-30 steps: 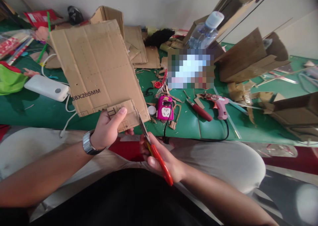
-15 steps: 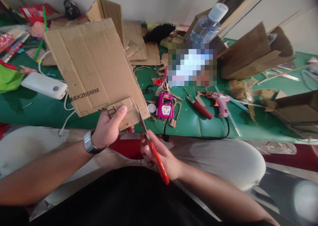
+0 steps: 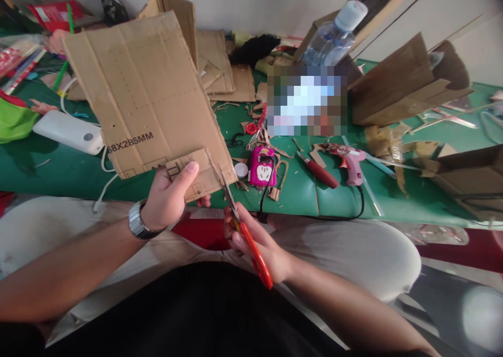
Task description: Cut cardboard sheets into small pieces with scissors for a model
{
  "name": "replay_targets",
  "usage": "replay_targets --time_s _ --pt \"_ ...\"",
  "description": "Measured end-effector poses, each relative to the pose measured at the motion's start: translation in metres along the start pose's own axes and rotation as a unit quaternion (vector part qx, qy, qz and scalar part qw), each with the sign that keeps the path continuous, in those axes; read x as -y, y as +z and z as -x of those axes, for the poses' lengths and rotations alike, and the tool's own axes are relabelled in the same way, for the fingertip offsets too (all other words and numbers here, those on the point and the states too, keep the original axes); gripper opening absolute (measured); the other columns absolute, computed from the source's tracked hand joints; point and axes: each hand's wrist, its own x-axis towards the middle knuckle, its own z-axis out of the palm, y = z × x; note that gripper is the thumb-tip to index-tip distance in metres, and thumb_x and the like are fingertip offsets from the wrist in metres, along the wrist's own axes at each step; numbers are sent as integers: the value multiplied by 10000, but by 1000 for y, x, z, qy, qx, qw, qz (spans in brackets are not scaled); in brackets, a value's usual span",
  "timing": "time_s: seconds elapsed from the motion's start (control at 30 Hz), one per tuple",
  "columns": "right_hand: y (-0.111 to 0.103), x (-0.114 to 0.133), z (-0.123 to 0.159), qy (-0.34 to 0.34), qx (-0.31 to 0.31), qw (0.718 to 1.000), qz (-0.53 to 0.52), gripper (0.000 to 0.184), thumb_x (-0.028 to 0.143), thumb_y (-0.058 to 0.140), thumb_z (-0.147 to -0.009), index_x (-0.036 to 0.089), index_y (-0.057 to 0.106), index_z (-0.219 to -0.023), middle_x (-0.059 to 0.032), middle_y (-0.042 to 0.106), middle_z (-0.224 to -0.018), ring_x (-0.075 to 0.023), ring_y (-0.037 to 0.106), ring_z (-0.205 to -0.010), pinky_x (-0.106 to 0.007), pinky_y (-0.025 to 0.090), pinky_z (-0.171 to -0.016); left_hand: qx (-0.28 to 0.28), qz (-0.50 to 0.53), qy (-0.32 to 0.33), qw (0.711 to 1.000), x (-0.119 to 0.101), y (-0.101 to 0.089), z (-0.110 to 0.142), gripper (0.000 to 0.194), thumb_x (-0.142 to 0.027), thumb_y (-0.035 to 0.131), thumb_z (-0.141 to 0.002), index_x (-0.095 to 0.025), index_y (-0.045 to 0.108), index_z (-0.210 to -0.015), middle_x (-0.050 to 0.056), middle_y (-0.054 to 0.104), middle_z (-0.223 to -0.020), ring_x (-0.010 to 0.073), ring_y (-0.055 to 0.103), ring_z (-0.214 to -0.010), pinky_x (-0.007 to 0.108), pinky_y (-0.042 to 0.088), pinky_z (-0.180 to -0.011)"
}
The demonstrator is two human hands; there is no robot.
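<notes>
My left hand (image 3: 168, 194) is closed on a large sheet of brown cardboard (image 3: 149, 85) with printed lettering, its thumb pressing a smaller cardboard piece (image 3: 200, 163) flat against the sheet's lower edge. Most of the left fingers are hidden behind the sheet. In my right hand (image 3: 255, 242) is a pair of scissors (image 3: 253, 252) with orange-red handles. Their blades point up and lie at the cardboard's lower right corner, along the right edge of the smaller piece. Whether the blades bite into the board I cannot tell.
On the green tabletop (image 3: 220, 126) are a pink socket block (image 3: 262, 167), a red-handled tool (image 3: 320, 171), a pink glue gun (image 3: 349, 163) and a white power bank (image 3: 70, 132). A clear bottle (image 3: 334, 35) and cardboard boxes (image 3: 404, 85) stand farther back, among scraps.
The cardboard sheet and my left hand have shifted slightly up and left. My right hand with the scissors has moved a little right, so the blades sit slightly farther from the smaller piece.
</notes>
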Motion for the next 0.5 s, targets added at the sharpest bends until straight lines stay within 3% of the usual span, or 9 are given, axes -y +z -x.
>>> replay_targets --time_s 0.5 --pt "3 2 -3 1 -13 1000 2 493 689 682 -1032 256 461 -1118 70 390 -809 -110 296 -648 -270 274 -559 -22 14 -28 999 7 2 2 403 -596 816 -881 -203 730 -868 40 710 -600 250 695 -459 342 595 -411"
